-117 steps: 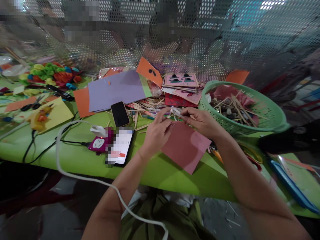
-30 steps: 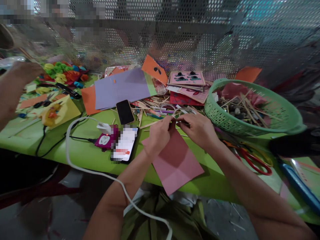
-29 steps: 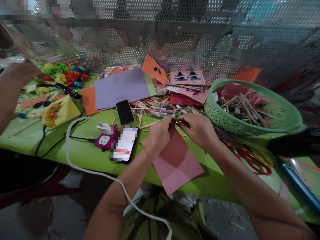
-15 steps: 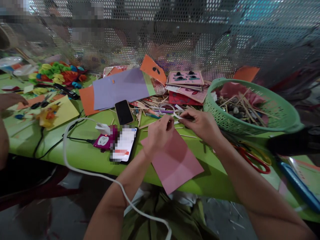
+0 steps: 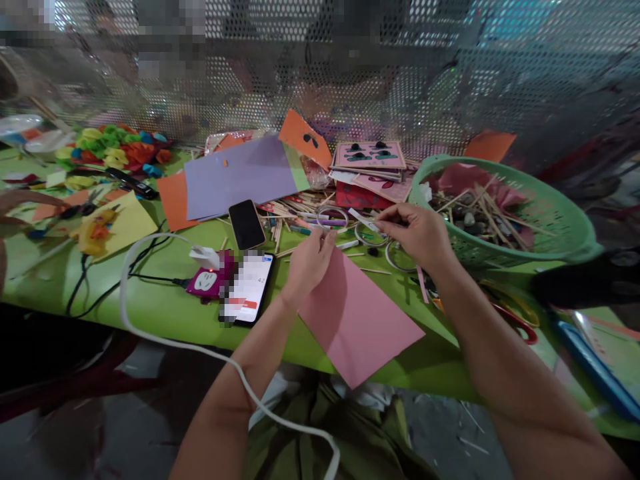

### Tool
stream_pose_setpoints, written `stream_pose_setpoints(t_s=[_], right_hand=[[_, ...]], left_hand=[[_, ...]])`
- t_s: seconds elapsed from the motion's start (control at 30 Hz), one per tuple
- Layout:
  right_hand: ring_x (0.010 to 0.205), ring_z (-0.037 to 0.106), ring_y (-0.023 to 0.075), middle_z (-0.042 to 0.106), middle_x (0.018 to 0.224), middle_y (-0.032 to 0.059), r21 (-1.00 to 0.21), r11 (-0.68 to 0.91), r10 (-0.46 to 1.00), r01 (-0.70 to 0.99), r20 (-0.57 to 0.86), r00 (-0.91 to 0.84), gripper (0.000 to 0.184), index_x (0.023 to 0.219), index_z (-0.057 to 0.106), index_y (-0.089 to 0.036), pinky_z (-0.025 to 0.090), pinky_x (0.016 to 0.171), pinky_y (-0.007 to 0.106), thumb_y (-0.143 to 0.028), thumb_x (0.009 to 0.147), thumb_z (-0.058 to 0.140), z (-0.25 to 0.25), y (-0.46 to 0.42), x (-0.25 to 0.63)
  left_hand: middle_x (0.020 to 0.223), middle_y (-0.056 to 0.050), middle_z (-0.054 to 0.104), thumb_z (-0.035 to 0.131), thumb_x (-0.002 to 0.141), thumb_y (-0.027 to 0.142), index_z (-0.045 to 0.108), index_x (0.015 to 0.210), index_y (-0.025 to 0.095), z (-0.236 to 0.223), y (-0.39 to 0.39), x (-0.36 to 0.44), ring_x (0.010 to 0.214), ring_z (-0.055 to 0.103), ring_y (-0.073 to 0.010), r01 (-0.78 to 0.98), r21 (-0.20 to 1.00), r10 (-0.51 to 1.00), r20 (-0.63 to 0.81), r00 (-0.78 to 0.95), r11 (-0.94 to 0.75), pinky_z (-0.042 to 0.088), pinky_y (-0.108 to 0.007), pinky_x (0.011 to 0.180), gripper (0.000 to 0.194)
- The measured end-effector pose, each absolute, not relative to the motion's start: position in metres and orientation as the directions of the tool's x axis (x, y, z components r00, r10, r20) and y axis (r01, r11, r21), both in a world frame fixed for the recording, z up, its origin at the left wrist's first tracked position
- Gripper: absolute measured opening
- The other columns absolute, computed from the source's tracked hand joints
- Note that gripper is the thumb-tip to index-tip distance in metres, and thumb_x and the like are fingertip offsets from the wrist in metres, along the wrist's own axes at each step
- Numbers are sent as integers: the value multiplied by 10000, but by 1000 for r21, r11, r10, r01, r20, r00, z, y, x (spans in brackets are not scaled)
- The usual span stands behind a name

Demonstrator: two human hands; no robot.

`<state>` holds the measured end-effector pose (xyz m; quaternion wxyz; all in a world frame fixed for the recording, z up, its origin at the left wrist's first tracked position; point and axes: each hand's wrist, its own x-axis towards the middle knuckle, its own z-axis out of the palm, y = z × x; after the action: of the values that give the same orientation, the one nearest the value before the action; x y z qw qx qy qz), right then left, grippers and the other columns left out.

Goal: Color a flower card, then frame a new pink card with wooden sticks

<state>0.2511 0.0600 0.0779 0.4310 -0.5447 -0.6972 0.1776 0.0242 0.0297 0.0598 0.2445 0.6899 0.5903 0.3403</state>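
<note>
My left hand (image 5: 311,259) is closed, its fingertips pinching the far corner of a pink sheet of paper (image 5: 363,327). The sheet slants over the front part of the green table. To the right, my right hand (image 5: 420,235) pinches a narrow white strip (image 5: 362,218) between thumb and fingertips, apart from the paper. Just below and beside the strip lie tape rings (image 5: 331,211), with another tape ring (image 5: 395,261) under my right hand. A small black piece (image 5: 373,251) lies between my hands.
A green basket (image 5: 560,227) of sticks and stones stands right, with red-handled scissors (image 5: 517,325) before it. Left are a black phone (image 5: 247,225), a lit phone (image 5: 250,290), a purple power socket (image 5: 207,280) and a white cable (image 5: 200,359). Another person's hand (image 5: 25,200) is far left.
My right hand has moved right, away from my left hand, carrying the white strip. The pink paper has turned and its near edge shifted right. The other person's hand has moved down at far left.
</note>
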Motion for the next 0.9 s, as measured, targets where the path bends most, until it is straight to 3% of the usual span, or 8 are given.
stream_pose_setpoints(t_s=[0.13,0.27,0.47,0.6,0.73,0.9], right_hand=[[621,611,176,732,709,21,-754,312,918,579,395,20,216,812,773,-223,455,609,313,-437,799,758,73,67,260],[610,579,171,691,670,7,-762,305,910,572,410,62,202,780,757,-226,422,603,311,-427,786,775,70,72,265],[601,585,179,693,682,9,-796,280,922,537,378,79,179,783,746,-242,435,605,332,-413,784,799,68,75,270],[601,590,190,693,689,17,-802,247,938,544,339,75,180,793,730,-266,447,592,350,-426,816,809,70,73,270],[618,589,186,704,700,29,-810,235,950,538,309,50,181,804,717,-260,463,602,360,-414,842,806,75,70,268],[679,622,218,729,752,43,-808,245,954,536,299,16,203,825,705,-287,519,641,402,-469,885,773,77,69,269]], left_hand=[[655,14,585,581,997,412,535,705,226,61,34,22,620,535,-163,630,761,978,28,207,-155,332,-288,599,349],[665,21,603,658,915,391,565,682,215,62,38,16,637,534,-153,606,761,910,-49,413,-234,358,-283,615,306],[835,-21,747,739,836,375,705,870,216,61,34,8,724,648,-198,699,621,825,-146,546,-354,409,-297,640,166],[1069,-91,769,851,726,351,717,1046,209,59,20,14,963,715,-284,740,489,800,-129,586,-463,511,-327,769,375],[1164,-161,749,758,829,266,671,1114,172,64,3,23,1121,705,-344,811,327,824,-139,549,-486,532,-394,920,313],[1100,-158,764,679,874,233,669,1024,176,68,-2,25,1085,718,-347,819,322,816,-188,547,-475,534,-409,909,160]])
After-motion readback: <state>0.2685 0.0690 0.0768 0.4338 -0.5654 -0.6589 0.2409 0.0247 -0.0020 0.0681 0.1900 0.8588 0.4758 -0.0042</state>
